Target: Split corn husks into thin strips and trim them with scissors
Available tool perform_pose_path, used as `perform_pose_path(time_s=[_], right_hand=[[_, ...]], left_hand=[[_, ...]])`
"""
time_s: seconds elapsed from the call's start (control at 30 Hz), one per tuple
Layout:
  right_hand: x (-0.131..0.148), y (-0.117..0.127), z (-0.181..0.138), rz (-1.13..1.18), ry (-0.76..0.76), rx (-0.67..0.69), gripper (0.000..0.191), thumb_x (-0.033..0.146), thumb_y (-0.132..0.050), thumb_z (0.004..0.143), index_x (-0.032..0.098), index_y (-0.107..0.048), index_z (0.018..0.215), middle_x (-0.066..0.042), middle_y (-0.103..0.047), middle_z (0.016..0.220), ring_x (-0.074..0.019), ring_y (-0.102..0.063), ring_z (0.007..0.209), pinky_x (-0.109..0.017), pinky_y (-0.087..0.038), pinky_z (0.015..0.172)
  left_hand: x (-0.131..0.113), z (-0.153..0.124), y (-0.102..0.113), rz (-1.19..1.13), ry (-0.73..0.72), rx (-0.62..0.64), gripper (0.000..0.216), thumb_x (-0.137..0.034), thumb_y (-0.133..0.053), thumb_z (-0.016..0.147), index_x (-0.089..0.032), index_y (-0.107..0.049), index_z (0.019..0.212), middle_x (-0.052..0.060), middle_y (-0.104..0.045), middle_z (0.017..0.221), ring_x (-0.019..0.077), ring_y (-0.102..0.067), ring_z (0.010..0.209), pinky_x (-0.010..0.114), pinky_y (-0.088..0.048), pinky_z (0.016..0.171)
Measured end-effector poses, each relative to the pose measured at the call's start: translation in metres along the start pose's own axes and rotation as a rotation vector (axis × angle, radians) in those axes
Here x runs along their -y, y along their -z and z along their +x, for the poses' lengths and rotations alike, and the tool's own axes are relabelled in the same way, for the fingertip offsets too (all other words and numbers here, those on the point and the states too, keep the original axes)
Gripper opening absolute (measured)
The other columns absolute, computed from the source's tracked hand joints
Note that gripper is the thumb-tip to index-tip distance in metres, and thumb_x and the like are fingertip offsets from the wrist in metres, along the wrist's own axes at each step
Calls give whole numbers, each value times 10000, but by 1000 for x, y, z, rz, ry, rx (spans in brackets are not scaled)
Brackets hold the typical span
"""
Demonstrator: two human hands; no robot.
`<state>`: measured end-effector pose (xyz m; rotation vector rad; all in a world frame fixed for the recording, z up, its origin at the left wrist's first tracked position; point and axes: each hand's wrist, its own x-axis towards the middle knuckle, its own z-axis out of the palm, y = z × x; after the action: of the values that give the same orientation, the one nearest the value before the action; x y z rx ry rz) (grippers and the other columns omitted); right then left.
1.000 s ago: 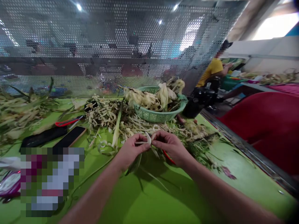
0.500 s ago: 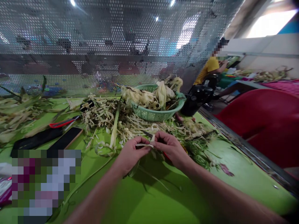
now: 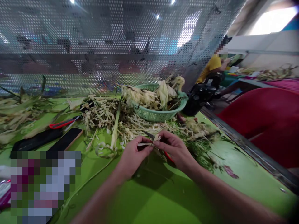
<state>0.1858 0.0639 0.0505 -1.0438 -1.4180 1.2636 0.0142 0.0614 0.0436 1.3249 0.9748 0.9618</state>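
Observation:
At the middle of the table my left hand (image 3: 134, 157) and my right hand (image 3: 174, 149) meet fingertip to fingertip. Between them is a thin pale strip of corn husk (image 3: 144, 144), pinched by both; a short end (image 3: 157, 138) sticks up by my right fingers. A dark pointed blade (image 3: 149, 135) shows just beyond the fingertips, and a red handle (image 3: 168, 157) shows beside my right palm. Whether these belong to one tool, and whether it lies on the table or in my hand, I cannot tell.
A green basket (image 3: 154, 115) of dried husks stands behind a heap of husk scraps (image 3: 100, 115). Green sprigs (image 3: 202, 154) lie right. On the left are a phone (image 3: 66, 140), a red-handled cutter (image 3: 62, 123) and a black pouch (image 3: 38, 140). A person in yellow (image 3: 211, 65) sits beyond.
Both hands have shifted slightly right in the picture and the husk strip's upright end now leans further right. The loose ends hanging below my hands show less.

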Motion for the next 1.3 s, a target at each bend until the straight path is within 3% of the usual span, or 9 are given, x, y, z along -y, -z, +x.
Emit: perform_pose_path(time_s=[0.2,0.47,0.67,0.77,0.9,1.0,1.3], right_hand=[[1,1,-1,167,-49,-44,188,315,-722,768,203,-574,795,23,-537,717,-109,-479,653,-233,-389,601],[3,0,-3,319,-173,-46,203,294,-740,740,188,-570,772,34,-511,657,-77,-434,543,-203,-324,473],[4,-1,-2,280,-215,-87,230,304,-766,700,181,-576,741,25,-503,651,-86,-426,552,-206,-322,463],[4,2,-1,265,-226,-69,222,316,-756,717,184,-583,760,23,-511,654,-86,-427,547,-211,-326,468],[5,7,2,251,-180,-101,201,314,-740,744,191,-583,770,20,-528,678,-97,-461,590,-224,-377,542],[5,7,2,244,-164,-131,210,328,-740,745,195,-580,764,21,-535,684,-98,-461,589,-230,-380,551],[0,4,-1,394,-337,-132,215,321,-756,726,202,-578,749,16,-523,679,-95,-456,561,-210,-384,493]], left_hand=[[0,0,-1,-56,33,10,294,-360,-707,721,-171,-586,911,29,-622,826,150,-562,777,272,-430,710],[-2,-7,-12,133,-44,19,148,-227,-600,778,-189,-458,765,-25,-485,730,111,-446,688,231,-368,629],[4,-10,-14,281,-36,23,90,-138,-520,766,-198,-455,757,-21,-486,712,120,-427,657,246,-333,595],[2,-11,-13,245,-13,7,56,-193,-551,785,-202,-513,824,0,-550,775,140,-489,719,261,-380,640],[0,-12,-13,92,70,38,202,-349,-575,827,-213,-578,976,33,-619,864,166,-552,787,277,-429,690],[2,-12,-12,40,98,29,241,-410,-558,841,-205,-592,963,39,-619,851,163,-548,787,273,-439,708],[4,-8,-6,218,-15,22,132,-320,-542,850,-200,-598,848,17,-559,764,155,-485,731,260,-384,660]])
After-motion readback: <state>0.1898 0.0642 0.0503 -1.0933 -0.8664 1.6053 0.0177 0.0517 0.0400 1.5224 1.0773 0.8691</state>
